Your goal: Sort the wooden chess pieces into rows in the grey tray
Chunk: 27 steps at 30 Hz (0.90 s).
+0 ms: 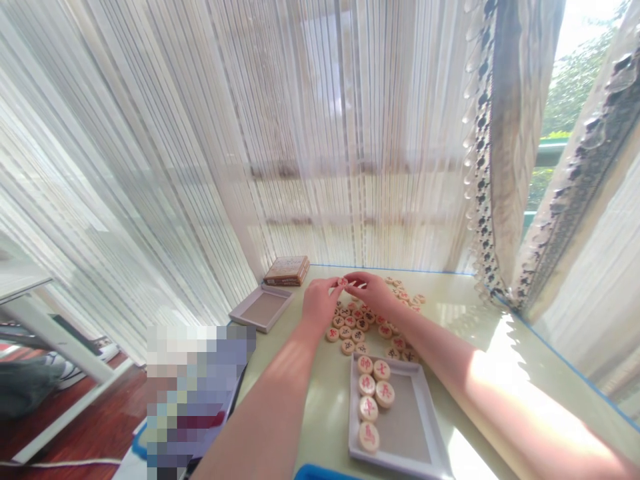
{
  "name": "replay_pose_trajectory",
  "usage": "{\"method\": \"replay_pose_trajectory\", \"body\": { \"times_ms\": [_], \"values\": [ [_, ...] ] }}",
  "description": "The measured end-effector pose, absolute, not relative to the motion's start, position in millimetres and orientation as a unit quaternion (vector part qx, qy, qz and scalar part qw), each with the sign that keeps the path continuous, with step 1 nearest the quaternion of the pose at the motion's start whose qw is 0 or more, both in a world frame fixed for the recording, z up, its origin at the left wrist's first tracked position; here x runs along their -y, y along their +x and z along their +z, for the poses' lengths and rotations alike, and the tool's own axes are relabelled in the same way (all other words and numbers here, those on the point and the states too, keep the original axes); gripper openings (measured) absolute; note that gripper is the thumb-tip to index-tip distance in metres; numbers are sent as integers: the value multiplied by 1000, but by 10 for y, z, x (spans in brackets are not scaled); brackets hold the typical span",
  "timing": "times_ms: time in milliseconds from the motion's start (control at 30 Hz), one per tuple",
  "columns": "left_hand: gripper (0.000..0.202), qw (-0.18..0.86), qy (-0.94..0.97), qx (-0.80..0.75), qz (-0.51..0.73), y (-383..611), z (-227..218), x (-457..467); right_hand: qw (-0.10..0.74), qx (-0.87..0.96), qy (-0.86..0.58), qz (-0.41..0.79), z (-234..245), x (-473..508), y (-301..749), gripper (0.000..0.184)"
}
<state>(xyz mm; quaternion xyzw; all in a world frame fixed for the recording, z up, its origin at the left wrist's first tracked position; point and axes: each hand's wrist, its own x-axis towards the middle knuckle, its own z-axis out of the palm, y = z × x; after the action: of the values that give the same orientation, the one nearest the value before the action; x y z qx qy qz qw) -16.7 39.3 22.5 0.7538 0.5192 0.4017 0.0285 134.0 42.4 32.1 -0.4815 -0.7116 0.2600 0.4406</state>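
A round wooden Chinese chess piece (343,283) with a red character is held up over the far part of the table. My left hand (320,297) pinches it from the left, thumb and finger closed. From the other side, the fingertips of my right hand (369,290) close on its right edge. Beneath and between my hands lie several loose chess pieces (346,331), marked in red or black, some hidden by my right hand and forearm. Nearer to me, a shallow grey box tray (413,417) holds several red-marked pieces (369,408) along its left side.
Another shallow tray (260,308) lies at the table's left edge, by a brown patterned box (287,271). Striped curtains (360,133) hang behind the pale green table (325,413). A blue object (320,473) shows at the bottom edge. A blurred patch covers the lower left.
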Motion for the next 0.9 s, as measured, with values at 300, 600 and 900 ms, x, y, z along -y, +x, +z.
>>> {"method": "replay_pose_trajectory", "body": {
  "times_ms": [300,600,900],
  "values": [
    [26,21,756,-517,400,-171,243,-340,441,721,-471,253,345,-384,1352,22],
    [26,25,759,-516,395,-174,298,-282,445,728,-461,244,354,-362,1365,23],
    [23,22,768,-498,402,-182,291,-294,451,730,-452,243,320,-394,1369,24]
  ]
}}
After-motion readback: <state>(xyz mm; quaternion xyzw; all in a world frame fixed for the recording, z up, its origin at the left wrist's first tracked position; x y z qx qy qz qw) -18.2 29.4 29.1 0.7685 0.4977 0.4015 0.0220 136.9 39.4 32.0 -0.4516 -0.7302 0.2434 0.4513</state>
